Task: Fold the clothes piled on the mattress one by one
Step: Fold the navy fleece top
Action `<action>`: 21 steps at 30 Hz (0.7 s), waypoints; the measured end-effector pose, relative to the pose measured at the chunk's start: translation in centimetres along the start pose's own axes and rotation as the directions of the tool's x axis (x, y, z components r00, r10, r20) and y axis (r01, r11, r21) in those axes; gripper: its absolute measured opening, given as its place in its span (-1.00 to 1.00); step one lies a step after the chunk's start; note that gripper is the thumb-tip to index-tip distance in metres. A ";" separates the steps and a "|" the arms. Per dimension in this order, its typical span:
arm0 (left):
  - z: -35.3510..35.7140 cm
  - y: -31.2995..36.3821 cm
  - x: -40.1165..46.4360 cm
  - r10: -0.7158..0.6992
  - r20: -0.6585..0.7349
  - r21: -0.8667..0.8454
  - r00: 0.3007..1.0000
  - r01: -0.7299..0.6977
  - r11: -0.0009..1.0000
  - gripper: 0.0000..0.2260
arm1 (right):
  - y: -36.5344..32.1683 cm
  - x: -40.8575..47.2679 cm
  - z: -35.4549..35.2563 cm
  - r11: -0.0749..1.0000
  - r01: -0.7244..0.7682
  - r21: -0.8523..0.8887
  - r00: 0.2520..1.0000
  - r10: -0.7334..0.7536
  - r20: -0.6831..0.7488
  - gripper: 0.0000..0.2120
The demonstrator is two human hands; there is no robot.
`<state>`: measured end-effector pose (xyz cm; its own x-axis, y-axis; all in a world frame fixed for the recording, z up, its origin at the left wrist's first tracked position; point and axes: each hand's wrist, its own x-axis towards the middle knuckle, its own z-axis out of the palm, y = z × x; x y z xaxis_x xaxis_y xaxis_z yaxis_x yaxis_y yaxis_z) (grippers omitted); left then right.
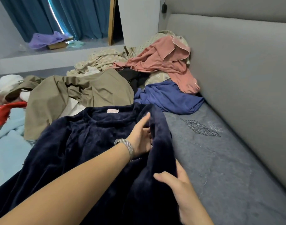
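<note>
A dark navy velvet top (83, 143) lies spread on the grey-blue mattress (220, 168), neck label toward the far side. Its right side is folded up over the body. My left hand (141, 137), with a watch on the wrist, reaches across and grips that raised fold near the shoulder; most of its fingers are hidden in the cloth. My right hand (176, 184) pinches the same fold lower down, thumb on top. Behind lies the pile: a khaki garment (83, 93), a blue one (168, 98), a pink one (168, 62) and a patterned beige cloth (103, 57).
A grey padded headboard (236, 70) runs along the right. Light blue cloth (10, 143), a red garment (2, 112) and white items (9, 82) lie at the left. Teal curtains (57, 15) and a purple bag (46, 39) stand on a ledge behind.
</note>
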<state>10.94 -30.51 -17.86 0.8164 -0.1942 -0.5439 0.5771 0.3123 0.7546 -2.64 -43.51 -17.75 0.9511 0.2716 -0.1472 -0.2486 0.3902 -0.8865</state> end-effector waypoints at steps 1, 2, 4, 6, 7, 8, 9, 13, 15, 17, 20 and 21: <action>0.4 0.1 0.5 0.047 -0.013 -0.011 0.999 -0.047 0.999 -0.47 | -0.1 0.0 0.2 0.993 0.020 -0.113 0.998 -0.013 0.063 -0.27; 0.9 0.2 0.9 0.099 -0.058 0.077 0.993 -0.094 0.993 -0.44 | 0.0 -0.1 0.5 0.961 0.027 -0.274 0.993 0.006 0.119 -0.13; 1.5 0.4 1.3 0.162 -0.216 0.470 0.963 -0.043 0.882 -0.11 | 1.0 -0.1 0.9 0.818 0.047 -0.574 0.970 0.099 0.220 0.05; 1.5 1.0 1.7 0.307 -0.386 0.778 0.870 0.129 0.614 0.05 | 1.7 -0.5 1.5 0.560 0.047 -0.827 0.955 0.218 0.202 0.04; 1.5 1.4 1.8 0.358 -0.431 0.833 0.828 0.213 0.510 -0.03 | 2.1 -0.6 1.8 0.408 0.073 -0.910 0.952 0.245 0.186 -0.02; 1.3 1.9 2.1 0.382 -0.432 0.870 0.817 0.266 0.414 -0.17 | 2.7 -0.6 1.9 0.320 0.113 -0.941 0.949 0.247 0.198 -0.11; 1.2 2.7 2.0 0.388 -0.420 0.894 0.820 0.300 0.332 -0.35 | 3.2 -0.5 2.0 0.300 0.148 -0.942 0.943 0.245 0.226 -0.20; -1.3 4.3 2.4 0.390 -0.420 0.904 0.819 0.343 0.255 -0.69 | 3.2 -0.4 1.6 0.599 0.035 -0.800 0.965 0.188 0.183 -0.68; -3.2 5.0 3.6 0.316 -0.421 0.826 0.850 0.215 0.521 -0.57 | 3.3 -0.1 0.2 0.593 -0.015 -0.805 0.999 0.036 0.009 -0.85; -3.7 5.3 3.5 0.226 -0.363 0.551 0.904 0.012 0.835 -0.68 | 3.4 0.0 -1.1 0.494 -0.123 -0.861 0.982 -0.064 -0.177 -0.92; -5.4 5.2 3.2 0.183 -0.366 0.269 0.912 -0.084 0.959 -0.68 | 3.7 0.0 -1.3 0.368 -0.239 -0.899 0.969 0.032 -0.245 -0.56; -5.9 4.9 3.6 0.175 -0.399 0.261 0.900 -0.071 0.963 -0.61 | 3.7 0.0 -0.9 0.346 -0.254 -0.903 0.967 0.107 -0.231 -0.37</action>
<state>16.61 -24.16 -18.29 0.8263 0.2514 -0.5040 0.5035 0.0713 0.8611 -3.37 -42.90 -21.44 0.9354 0.1008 -0.3389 -0.1626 -0.7284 -0.6656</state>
